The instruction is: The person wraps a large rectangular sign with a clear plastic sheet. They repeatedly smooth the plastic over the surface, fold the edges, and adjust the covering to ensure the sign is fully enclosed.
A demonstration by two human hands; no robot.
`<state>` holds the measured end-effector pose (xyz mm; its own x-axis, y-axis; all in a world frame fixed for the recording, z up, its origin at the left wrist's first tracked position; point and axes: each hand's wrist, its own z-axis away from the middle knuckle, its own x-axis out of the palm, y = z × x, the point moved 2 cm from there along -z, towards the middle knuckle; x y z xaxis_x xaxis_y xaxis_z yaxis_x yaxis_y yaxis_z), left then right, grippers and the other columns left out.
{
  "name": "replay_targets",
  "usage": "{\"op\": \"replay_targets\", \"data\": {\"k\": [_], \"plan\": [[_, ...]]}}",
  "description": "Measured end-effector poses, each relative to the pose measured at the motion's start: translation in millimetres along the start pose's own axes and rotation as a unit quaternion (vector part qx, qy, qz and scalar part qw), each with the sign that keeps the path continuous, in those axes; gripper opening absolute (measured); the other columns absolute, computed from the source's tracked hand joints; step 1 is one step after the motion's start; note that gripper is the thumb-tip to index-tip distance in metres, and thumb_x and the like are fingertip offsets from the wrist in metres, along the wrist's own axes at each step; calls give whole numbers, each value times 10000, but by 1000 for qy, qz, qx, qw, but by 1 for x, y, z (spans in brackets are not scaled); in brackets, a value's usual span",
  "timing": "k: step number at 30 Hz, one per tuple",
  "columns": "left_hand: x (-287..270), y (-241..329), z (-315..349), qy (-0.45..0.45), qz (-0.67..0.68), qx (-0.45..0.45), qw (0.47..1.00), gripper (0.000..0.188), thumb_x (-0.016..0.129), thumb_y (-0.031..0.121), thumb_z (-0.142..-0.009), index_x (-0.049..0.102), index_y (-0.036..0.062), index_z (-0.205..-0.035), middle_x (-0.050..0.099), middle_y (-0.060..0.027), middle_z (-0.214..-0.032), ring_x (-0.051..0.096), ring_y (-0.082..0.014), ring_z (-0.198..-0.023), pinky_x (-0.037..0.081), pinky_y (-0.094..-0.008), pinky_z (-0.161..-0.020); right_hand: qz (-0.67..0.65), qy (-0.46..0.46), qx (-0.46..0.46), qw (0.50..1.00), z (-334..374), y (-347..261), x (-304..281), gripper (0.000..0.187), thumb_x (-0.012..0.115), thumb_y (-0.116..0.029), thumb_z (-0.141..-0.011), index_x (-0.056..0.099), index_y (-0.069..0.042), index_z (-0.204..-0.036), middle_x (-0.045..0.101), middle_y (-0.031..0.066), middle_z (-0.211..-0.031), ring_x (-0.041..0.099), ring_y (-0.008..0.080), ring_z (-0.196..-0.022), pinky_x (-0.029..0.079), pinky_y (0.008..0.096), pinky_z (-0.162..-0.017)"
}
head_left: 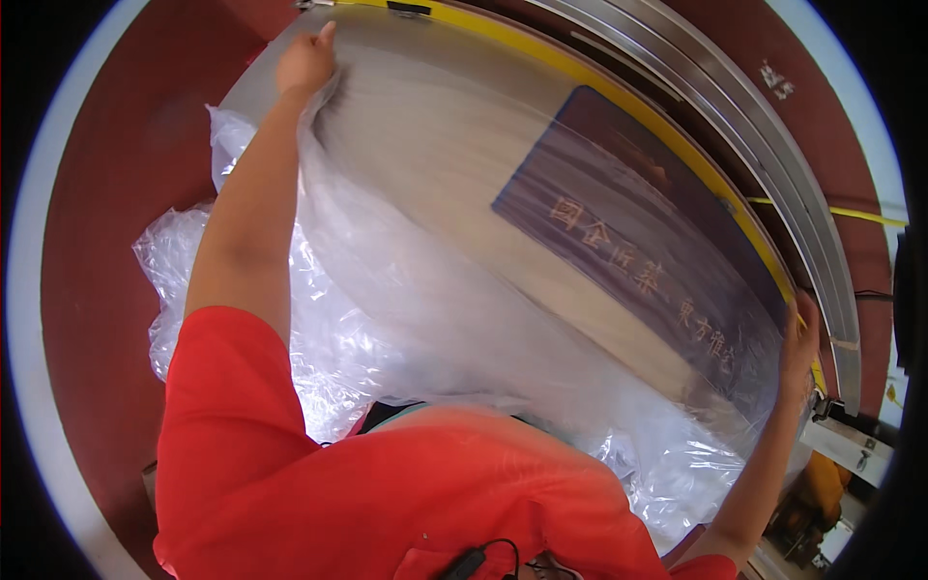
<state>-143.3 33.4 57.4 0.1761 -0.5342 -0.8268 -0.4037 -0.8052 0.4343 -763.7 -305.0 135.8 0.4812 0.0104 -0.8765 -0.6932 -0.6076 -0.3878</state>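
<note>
A large sheet of clear plastic film (pixel 425 261) lies over a pale flat panel (pixel 416 116) and bunches up in front of my body. At the far left, my left hand (pixel 307 64) is closed with the thumb up, and film gathers tightly beneath it. My right hand (pixel 800 338) wraps round the film's edge at the panel's right end, beside the yellow strip (pixel 580 70). Under the film shows a dark rectangular sign (pixel 648 222) with a blue border and light lettering. The fingertips of both hands are partly hidden.
Long silver metal rails (pixel 754 126) curve along the far side, beyond the yellow strip. A small metal clamp (pixel 825 406) sits close to my right hand. Reddish-brown floor (pixel 106 242) spreads at left, with crumpled film (pixel 179 256) over it. Orange and white equipment (pixel 822 493) stands at lower right.
</note>
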Motion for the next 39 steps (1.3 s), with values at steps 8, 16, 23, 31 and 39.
{"op": "replay_targets", "data": {"k": [8,16,23,31,39], "plan": [[2,-11,-8,-29,72,58,995,313,396,347,-765,554,78,-794,580,-139,-793,532,-315,-790,404,-370,-693,-479,-458,-164,731,54,-389,141,630,641,-239,-680,344,6,-1179,459,133,-1111,507,176,-946,410,279,-796],[1,-3,-4,-68,168,60,982,314,421,354,-783,534,62,-803,573,-134,-771,528,-305,-758,399,-368,-671,-441,-680,-223,541,76,-356,58,384,529,-337,-742,506,3,-918,550,145,-865,560,157,-681,437,264,-613],[6,-16,-11,-10,40,85,995,384,387,420,-797,540,69,-826,565,-161,-844,508,-337,-848,394,-396,-719,-262,-190,137,936,104,-86,-95,353,507,-320,-748,511,-2,-901,559,148,-845,562,197,-695,440,298,-612],[28,-40,-31,-66,-135,82,985,353,330,390,-821,513,116,-948,531,-160,-982,498,-322,-920,392,-398,-754,11,104,319,942,215,108,-186,321,482,-300,-756,516,-7,-882,569,151,-824,564,243,-712,444,337,-611],[45,-64,-66,-97,-157,126,975,385,360,415,-811,500,69,-904,537,-184,-904,495,-369,-850,395,-425,-689,11,104,464,880,295,202,-154,293,457,-280,-764,521,-12,-863,579,155,-802,567,289,-728,448,376,-611]]}}
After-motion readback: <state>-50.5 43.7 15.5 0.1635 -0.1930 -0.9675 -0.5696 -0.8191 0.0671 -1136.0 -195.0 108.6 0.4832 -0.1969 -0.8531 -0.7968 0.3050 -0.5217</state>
